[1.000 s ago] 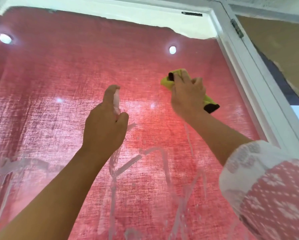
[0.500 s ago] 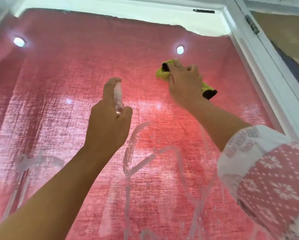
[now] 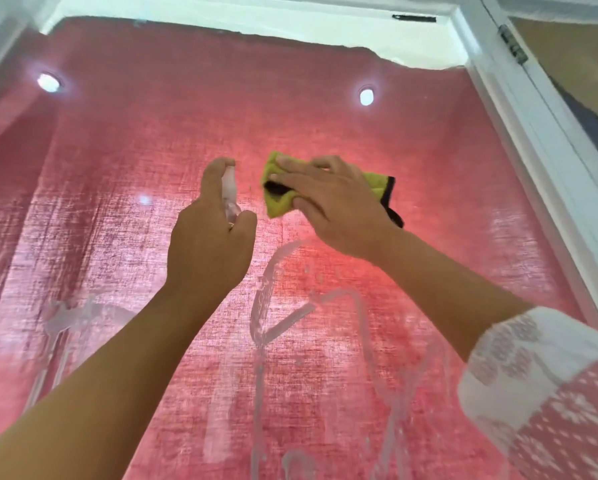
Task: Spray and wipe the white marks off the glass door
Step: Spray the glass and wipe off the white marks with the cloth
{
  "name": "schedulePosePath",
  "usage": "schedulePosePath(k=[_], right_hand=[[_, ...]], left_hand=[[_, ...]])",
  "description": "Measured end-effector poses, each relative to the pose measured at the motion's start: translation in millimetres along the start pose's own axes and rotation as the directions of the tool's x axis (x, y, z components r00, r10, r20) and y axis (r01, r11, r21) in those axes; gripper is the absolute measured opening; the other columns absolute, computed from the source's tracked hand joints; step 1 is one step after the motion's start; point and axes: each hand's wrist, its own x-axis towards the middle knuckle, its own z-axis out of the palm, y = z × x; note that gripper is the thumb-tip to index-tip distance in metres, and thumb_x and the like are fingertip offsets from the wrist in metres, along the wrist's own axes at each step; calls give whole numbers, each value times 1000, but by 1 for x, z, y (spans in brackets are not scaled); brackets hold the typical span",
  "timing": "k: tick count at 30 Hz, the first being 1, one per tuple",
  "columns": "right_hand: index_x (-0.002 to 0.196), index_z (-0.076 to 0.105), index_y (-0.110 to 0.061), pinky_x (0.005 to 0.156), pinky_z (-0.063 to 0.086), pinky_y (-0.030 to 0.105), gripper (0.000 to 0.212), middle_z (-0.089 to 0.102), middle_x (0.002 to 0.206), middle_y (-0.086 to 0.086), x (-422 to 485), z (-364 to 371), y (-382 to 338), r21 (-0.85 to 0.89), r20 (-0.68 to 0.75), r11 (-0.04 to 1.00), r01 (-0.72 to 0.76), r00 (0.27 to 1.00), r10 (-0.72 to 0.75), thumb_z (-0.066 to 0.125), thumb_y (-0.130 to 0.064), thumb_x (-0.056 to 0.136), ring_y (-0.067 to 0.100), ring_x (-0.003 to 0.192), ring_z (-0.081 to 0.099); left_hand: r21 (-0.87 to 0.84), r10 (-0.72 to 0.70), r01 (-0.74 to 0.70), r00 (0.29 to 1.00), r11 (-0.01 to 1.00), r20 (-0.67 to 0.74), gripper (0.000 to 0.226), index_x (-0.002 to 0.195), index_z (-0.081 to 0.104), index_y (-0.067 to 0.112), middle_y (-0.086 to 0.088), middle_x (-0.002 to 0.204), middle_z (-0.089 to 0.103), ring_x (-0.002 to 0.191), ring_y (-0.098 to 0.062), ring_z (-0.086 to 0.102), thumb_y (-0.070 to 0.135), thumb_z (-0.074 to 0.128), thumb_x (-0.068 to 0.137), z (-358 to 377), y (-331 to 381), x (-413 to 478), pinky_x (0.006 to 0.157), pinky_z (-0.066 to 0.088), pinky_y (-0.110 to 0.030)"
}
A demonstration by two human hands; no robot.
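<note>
1. Currently, a small clear spray bottle (image 3: 229, 195) is gripped in the left hand (image 3: 209, 244), fingers closed around it and one finger laid over the top, at the centre of the frame.
2. A folded yellow cloth (image 3: 277, 199) with a black edge is pressed flat against the glass door (image 3: 117, 150) under the spread fingers of the right hand (image 3: 335, 206), just right of the bottle.
3. The white marks (image 3: 273, 306) are seen lower down, from centre to lower left and lower right; the upper glass looks clear.
4. A risk is judged in the closeness of bottle and cloth: spray could be caught by the cloth or the hand instead of the marks.
5. Streaks could be left if the wet marks are allowed to run, since drips already trail toward the lower edge.
6. Compared with the earlier frames, the cloth has been brought down and leftward from near the upper-right reflected light (image 3: 366, 97) to beside the bottle, while the left hand has stayed nearly in place.
</note>
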Motion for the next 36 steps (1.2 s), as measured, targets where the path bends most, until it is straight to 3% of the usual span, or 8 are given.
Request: schedulePosePath(k=[5, 7, 14, 18, 24, 31, 34, 36], right_hand=[[146, 31, -28, 102, 29, 42, 46, 22, 157, -6, 5, -8, 20, -192, -46, 902, -386, 922, 385, 37, -19, 101, 26, 130, 31], [146, 27, -26, 102, 29, 44, 51, 18, 158, -2, 18, 0, 3, -249, -60, 866, -434, 899, 433, 38, -12, 99, 29, 132, 29], [137, 49, -25, 90, 34, 40, 41, 41, 148, -5, -34, 0, -12, -110, -19, 994, -20, 1000, 18, 42, -21, 97, 28, 118, 44], [136, 50, -20, 92, 41, 45, 40, 43, 147, -2, -67, -15, 25, -104, -33, 993, -53, 998, 50, 46, -20, 96, 30, 110, 45], [145, 35, -25, 99, 30, 45, 45, 24, 156, -4, -42, -17, 36, -172, -78, 902, -397, 918, 389, 37, -19, 101, 32, 124, 33], [136, 51, -19, 92, 42, 47, 42, 43, 147, -1, -88, -30, 60, -130, 34, 990, 55, 998, -51, 39, -21, 96, 30, 116, 46], [136, 51, -18, 91, 42, 46, 43, 42, 148, 0, -83, -34, 74, -117, 49, 990, 81, 996, -76, 36, -23, 96, 30, 116, 46], [139, 46, -20, 90, 41, 47, 44, 37, 151, 0, -72, -39, 85, -128, 9, 991, -25, 1000, 26, 35, -25, 97, 32, 115, 42]], left_hand=[[-1, 18, -18, 998, 1000, 58, 53, 139, 34, 23, -7, 61, 53, 44, -19, 43, 7, 46, 90, -3, 0, -2, 44, 31, -25], [0, 27, -27, 999, 1000, 44, 53, 138, 35, 24, -4, 60, 51, 44, -17, 42, 6, 46, 89, -5, 0, -4, 44, 30, -25], [3, 52, -52, 999, 999, 13, 57, 139, 36, 26, -1, 62, 48, 49, -17, 44, 7, 49, 87, 3, 21, -19, 47, 27, -27], [-15, 62, -61, 996, 998, 62, 57, 140, 34, 29, 3, 61, 49, 46, -14, 43, 10, 50, 89, 15, 35, -27, 47, 25, -25], [-59, 54, -49, 996, 997, 73, 58, 140, 34, 29, 4, 57, 47, 42, -8, 40, 8, 50, 88, 39, 53, -31, 46, 25, -24], [-143, 16, -19, 1000, 990, -17, 56, 139, 36, 28, 4, 58, 43, 46, -7, 40, 15, 48, 86, 77, 82, -25, 46, 26, -27], [-158, 22, -23, 1000, 987, -8, 56, 140, 36, 28, 9, 61, 43, 47, -6, 42, 11, 52, 89, 92, 95, -23, 46, 27, -24], [-162, 17, -17, 1000, 987, 0, 58, 140, 35, 28, 8, 61, 43, 48, -7, 41, 9, 52, 88, 103, 102, -23, 47, 27, -27]])
